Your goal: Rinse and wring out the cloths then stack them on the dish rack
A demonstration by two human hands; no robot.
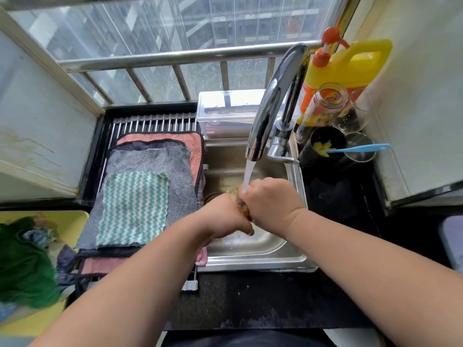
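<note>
Over the steel sink [295,196] my left hand [225,216] and my right hand [270,199] both grip a small brownish cloth [242,206], bunched between them and mostly hidden. Water runs from the chrome faucet [273,106] onto my right hand and the cloth. Left of the sink, on the dish rack [152,123], lies a flat stack: a green-and-white zigzag cloth [134,209] on top, a grey cloth [155,164] under it, a dark cloth and a pink cloth [195,146] lower down.
A yellow tray [67,219] at the left holds a crumpled green cloth [22,266] and other cloths. A clear lidded box [225,113] stands behind the sink. At the right are a yellow soap jug [350,68], a jar, glasses and a blue brush [358,147].
</note>
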